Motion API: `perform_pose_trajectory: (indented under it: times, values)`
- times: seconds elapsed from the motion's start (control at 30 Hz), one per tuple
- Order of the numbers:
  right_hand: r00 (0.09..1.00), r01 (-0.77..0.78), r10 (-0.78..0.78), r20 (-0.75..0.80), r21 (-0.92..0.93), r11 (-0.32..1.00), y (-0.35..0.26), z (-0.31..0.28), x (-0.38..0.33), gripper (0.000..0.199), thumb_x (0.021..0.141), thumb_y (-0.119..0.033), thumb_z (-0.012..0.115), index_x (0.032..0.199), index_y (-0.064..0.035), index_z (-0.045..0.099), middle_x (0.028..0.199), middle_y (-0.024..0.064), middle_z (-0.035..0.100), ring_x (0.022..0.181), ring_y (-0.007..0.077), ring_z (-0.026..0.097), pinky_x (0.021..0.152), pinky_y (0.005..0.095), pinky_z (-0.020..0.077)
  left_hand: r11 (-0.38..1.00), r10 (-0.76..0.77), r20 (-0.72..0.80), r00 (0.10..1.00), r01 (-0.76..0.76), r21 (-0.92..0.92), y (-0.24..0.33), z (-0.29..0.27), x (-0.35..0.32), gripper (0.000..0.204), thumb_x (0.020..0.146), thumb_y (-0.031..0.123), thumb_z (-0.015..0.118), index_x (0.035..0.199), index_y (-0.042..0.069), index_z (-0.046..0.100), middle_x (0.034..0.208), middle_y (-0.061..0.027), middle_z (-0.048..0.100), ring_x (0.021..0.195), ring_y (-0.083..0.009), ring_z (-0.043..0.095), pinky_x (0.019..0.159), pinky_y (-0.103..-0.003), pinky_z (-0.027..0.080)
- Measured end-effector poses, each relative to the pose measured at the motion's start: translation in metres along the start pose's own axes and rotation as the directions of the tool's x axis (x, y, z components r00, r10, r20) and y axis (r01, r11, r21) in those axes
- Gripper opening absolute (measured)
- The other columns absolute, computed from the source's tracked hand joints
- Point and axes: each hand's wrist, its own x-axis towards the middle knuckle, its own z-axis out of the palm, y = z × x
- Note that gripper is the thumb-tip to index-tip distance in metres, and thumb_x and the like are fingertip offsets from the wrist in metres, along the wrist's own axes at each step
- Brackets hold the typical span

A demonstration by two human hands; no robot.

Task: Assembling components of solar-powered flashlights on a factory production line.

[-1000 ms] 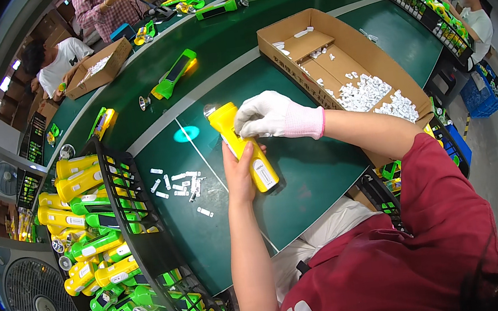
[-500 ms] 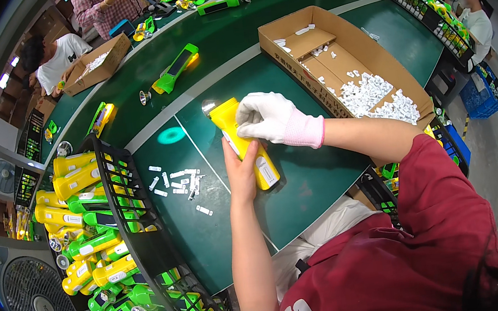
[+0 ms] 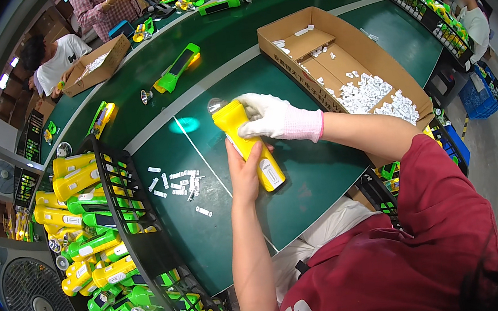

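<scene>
A yellow flashlight (image 3: 231, 120) with a clear lens and a pale panel on its lower body slants across the middle, above the green worktop (image 3: 223, 246). My bare left hand (image 3: 244, 169) is closed around its body from below. On the neck, just behind the lens, my right hand (image 3: 266, 118) in a white glove with a pink cuff grips the flashlight; its palm side is hidden. Small white plastic pieces (image 3: 193, 184) lie scattered on the worktop to the left of the flashlight.
At left, a black crate (image 3: 119, 199) is heaped with yellow and green flashlights. A cardboard box (image 3: 287, 60) of small white parts stands at right. Beyond the worktop, a green conveyor (image 3: 132, 117) carries a green flashlight (image 3: 177, 68). Other people work farther off.
My right fingers, pinched over the flashlight's side before, now spread around its neck. The flashlight has shifted slightly to the right, and the light spot on the worktop moved right and up.
</scene>
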Motion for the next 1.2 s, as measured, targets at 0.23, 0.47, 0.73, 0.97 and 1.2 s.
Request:
perform_pose_trajectory:
  times: [0.23, 0.47, 0.73, 0.97, 1.2]
  values:
    - [0.999, -0.015, 0.018, -0.033, 0.092, 0.996, 0.003, 0.006, 0.002, 0.059, 0.081, -0.019, 0.06, 0.131, -0.0004, 0.033, 0.112, 0.0124, 0.055, 0.104, 0.0166, 0.053, 0.087, 0.0281, 0.044, 1.0, 0.029, -0.014, 0.999, -0.029, 0.01, 0.0, 0.0, 0.003, 0.039, 0.086, 0.012, 0.055, 0.118, 0.007, 0.034, 0.097, -0.0078, 0.053, 0.081, -0.0166, 0.058, 0.071, -0.029, 0.048]
    - [0.986, -0.148, 0.151, -0.07, 0.051, 0.988, -0.01, 0.021, 0.003, 0.059, 0.086, -0.031, 0.054, 0.135, -0.0066, 0.03, 0.115, 0.0086, 0.054, 0.099, 0.0144, 0.052, 0.079, 0.0255, 0.0457, 0.997, 0.026, -0.059, 0.998, -0.03, -0.065, -0.003, -0.004, 0.006, 0.038, 0.087, 0.011, 0.054, 0.118, 0.008, 0.033, 0.096, -0.0082, 0.054, 0.08, -0.0169, 0.058, 0.07, -0.029, 0.048]
    - [0.999, 0.013, -0.012, -0.039, 0.026, 1.0, 0.011, 0.03, 0.009, 0.065, 0.086, -0.027, 0.053, 0.137, -0.0015, 0.022, 0.12, 0.0149, 0.051, 0.109, 0.0201, 0.05, 0.091, 0.0304, 0.0403, 0.995, -0.003, -0.056, 0.998, -0.003, -0.102, -0.004, -0.016, 0.0, 0.048, 0.087, 0.013, 0.055, 0.128, 0.011, 0.032, 0.109, -0.0079, 0.052, 0.09, -0.0195, 0.058, 0.075, -0.032, 0.05]
    - [0.999, 0.026, -0.032, -0.029, -0.205, 0.978, 0.005, 0.025, 0.003, 0.066, 0.084, -0.028, 0.051, 0.136, 0.0005, 0.022, 0.115, 0.0195, 0.053, 0.105, 0.0268, 0.054, 0.09, 0.0309, 0.0412, 0.999, 0.027, -0.107, 0.994, -0.029, -0.019, -0.014, -0.012, 0.002, 0.047, 0.089, 0.011, 0.052, 0.13, 0.01, 0.03, 0.116, -0.0079, 0.049, 0.101, -0.0187, 0.054, 0.084, -0.032, 0.046]
    - [0.988, 0.018, -0.049, -0.144, -0.209, 0.978, 0.01, 0.028, 0.002, 0.058, 0.084, -0.028, 0.051, 0.131, 0.0007, 0.032, 0.111, 0.0178, 0.056, 0.102, 0.0256, 0.056, 0.088, 0.0313, 0.0418, 0.998, 0.049, -0.122, 0.991, -0.043, 0.051, -0.016, -0.005, 0.0, 0.049, 0.09, 0.011, 0.05, 0.133, 0.009, 0.026, 0.124, -0.0085, 0.044, 0.11, -0.0198, 0.049, 0.092, -0.034, 0.041]
